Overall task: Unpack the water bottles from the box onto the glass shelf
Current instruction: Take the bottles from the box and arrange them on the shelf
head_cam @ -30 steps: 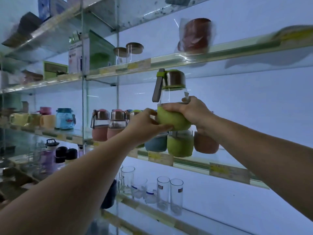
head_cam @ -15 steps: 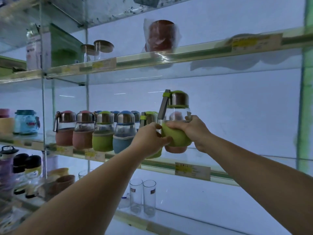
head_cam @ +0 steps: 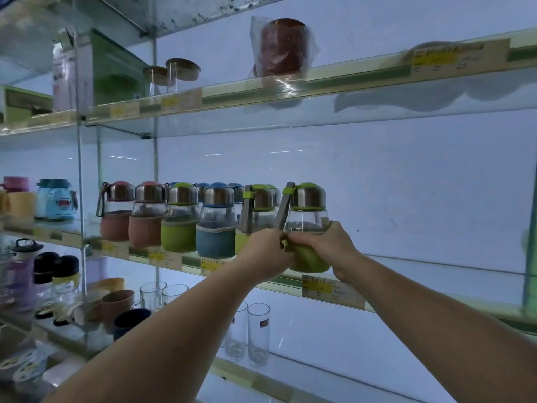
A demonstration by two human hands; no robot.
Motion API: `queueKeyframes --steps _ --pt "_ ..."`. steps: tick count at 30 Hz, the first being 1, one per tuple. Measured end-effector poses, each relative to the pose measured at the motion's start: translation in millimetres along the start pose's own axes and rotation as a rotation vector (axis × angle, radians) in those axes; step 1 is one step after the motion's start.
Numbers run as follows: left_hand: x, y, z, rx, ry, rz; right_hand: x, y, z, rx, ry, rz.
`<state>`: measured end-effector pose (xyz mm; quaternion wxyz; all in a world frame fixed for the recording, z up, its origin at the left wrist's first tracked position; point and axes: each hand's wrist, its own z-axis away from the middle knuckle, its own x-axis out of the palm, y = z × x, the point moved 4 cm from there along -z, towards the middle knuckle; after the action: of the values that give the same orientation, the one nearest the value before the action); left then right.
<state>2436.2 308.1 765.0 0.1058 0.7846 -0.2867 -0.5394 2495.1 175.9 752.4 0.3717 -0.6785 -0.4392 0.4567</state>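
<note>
Fingers [head_cam: 313,242] of your right hand [head_cam: 322,245] and left hand [head_cam: 266,254] clamp the green-sleeved water bottle [head_cam: 306,222] at the glass shelf [head_cam: 436,289]; price-tag [head_cam: 332,290] writing illegible.

Two bare, sleeveless forearms [head_cam: 180,338]

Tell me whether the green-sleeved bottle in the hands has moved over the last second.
Yes. The green-sleeved bottle came down from near the upper shelf to the glass shelf, at the row's right end.

bottle [head_cam: 306,219] on glass shelf [head_cam: 436,298], right of bottle row [head_cam: 186,219]
</note>
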Motion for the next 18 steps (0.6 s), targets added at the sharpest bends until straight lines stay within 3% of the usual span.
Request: queueKeyframes --steps 18 --pt "7.4 -6.2 -3.8 -0.064 -0.012 -0.028 7.3 -3.8 -4.2 0.063 -0.145 0.079"
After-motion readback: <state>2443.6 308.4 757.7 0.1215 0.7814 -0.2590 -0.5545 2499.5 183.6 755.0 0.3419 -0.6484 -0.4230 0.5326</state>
